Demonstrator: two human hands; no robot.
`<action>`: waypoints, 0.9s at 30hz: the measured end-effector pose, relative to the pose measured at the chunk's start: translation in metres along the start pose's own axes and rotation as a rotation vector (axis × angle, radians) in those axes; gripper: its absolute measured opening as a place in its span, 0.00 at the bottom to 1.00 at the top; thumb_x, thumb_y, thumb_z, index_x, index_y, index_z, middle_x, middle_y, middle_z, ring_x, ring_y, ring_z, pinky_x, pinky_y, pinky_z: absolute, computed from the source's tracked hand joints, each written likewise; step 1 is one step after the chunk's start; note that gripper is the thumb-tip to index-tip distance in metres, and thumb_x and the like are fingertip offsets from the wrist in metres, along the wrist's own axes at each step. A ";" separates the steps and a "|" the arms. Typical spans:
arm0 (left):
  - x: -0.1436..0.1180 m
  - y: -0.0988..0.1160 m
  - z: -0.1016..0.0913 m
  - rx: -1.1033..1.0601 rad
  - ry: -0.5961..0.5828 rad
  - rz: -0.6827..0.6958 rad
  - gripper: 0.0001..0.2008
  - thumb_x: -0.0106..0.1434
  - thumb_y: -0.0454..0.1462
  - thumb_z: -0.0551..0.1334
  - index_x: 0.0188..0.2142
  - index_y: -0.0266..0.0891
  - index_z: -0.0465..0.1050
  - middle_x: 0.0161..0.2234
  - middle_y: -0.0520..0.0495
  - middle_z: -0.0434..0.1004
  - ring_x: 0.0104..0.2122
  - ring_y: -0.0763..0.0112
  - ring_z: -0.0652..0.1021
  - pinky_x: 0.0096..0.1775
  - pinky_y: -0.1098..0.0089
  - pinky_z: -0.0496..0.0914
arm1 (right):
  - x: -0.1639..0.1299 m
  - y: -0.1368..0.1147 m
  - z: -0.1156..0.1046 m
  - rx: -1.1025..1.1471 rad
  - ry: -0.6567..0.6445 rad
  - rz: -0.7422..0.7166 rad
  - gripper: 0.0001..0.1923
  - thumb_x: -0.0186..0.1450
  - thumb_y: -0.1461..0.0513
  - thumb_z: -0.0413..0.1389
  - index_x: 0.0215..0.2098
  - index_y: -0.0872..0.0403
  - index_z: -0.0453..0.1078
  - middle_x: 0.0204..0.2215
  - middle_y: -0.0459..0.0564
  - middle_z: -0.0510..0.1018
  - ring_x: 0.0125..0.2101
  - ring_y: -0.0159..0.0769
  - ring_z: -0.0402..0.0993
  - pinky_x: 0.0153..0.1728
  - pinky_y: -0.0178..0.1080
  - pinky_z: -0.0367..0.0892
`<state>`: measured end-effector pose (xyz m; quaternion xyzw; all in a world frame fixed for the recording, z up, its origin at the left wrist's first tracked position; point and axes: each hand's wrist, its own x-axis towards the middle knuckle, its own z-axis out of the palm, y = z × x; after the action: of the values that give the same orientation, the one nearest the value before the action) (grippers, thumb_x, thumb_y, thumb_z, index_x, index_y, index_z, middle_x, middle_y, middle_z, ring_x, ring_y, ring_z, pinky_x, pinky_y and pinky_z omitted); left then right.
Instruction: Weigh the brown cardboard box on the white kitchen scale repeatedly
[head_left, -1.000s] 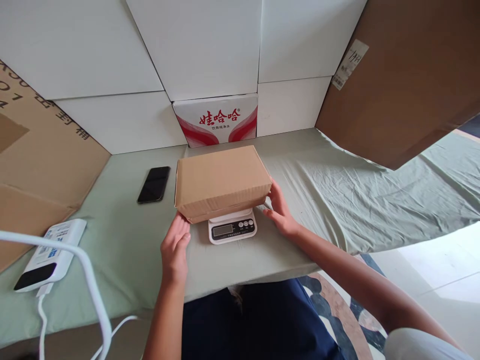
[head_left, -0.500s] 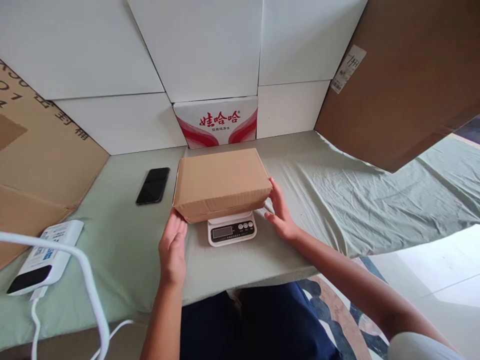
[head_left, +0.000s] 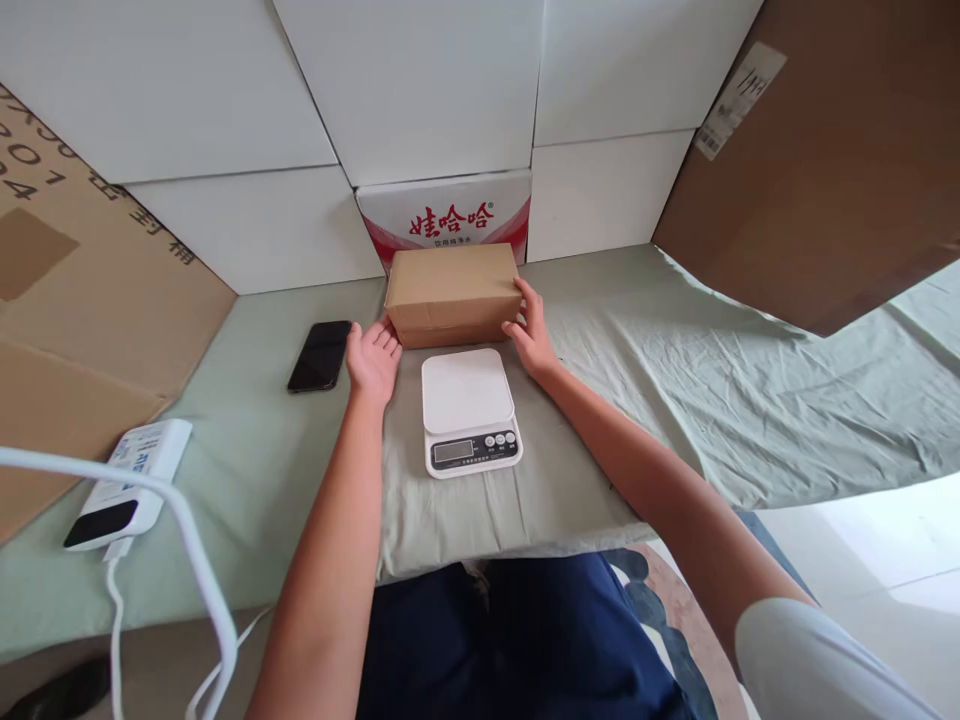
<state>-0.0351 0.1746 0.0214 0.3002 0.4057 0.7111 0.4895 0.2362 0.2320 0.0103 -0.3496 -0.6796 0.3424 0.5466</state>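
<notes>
Cardboard box sits on the green sheet straight ahead of both hands, just behind the kitchen scale and up against the red-and-white carton at the wall. Long axis runs left-right. Left hand is spread open, fingertips at the box's left end — contact or a small gap, can't tell. Right hand lies flat against the right end, fingers loose, not wrapped round. Both about equally near. No room behind the box; scale platform is bare in front. Phone lies near the left hand — right side has open sheet.
</notes>
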 end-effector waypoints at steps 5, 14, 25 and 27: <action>0.001 -0.008 -0.011 -0.025 -0.008 -0.047 0.32 0.67 0.62 0.53 0.47 0.40 0.80 0.63 0.33 0.76 0.67 0.56 0.73 0.65 0.58 0.67 | -0.005 0.013 -0.004 -0.010 -0.006 0.014 0.41 0.67 0.40 0.54 0.74 0.43 0.52 0.75 0.53 0.53 0.75 0.57 0.49 0.73 0.62 0.57; -0.002 -0.005 -0.013 0.006 -0.093 -0.028 0.34 0.63 0.64 0.56 0.52 0.42 0.80 0.68 0.33 0.71 0.71 0.52 0.67 0.69 0.55 0.61 | -0.006 0.014 -0.003 0.018 -0.104 0.005 0.48 0.69 0.38 0.51 0.79 0.45 0.39 0.79 0.53 0.50 0.73 0.54 0.58 0.70 0.59 0.63; -0.095 0.018 -0.011 0.157 -0.103 0.317 0.30 0.57 0.59 0.68 0.53 0.48 0.83 0.62 0.41 0.79 0.68 0.46 0.72 0.70 0.48 0.62 | -0.070 -0.026 -0.033 -0.220 0.007 -0.292 0.53 0.68 0.32 0.48 0.80 0.40 0.30 0.78 0.53 0.48 0.78 0.57 0.43 0.73 0.64 0.57; -0.126 0.015 -0.019 0.191 -0.075 0.285 0.31 0.57 0.58 0.68 0.54 0.45 0.83 0.62 0.37 0.79 0.68 0.43 0.72 0.70 0.45 0.61 | -0.098 -0.034 -0.040 -0.199 0.004 -0.308 0.49 0.70 0.36 0.49 0.80 0.38 0.32 0.77 0.52 0.50 0.77 0.57 0.48 0.72 0.64 0.59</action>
<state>-0.0142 0.0479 0.0213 0.4264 0.4061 0.7198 0.3676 0.2874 0.1343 -0.0034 -0.2945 -0.7545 0.1852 0.5566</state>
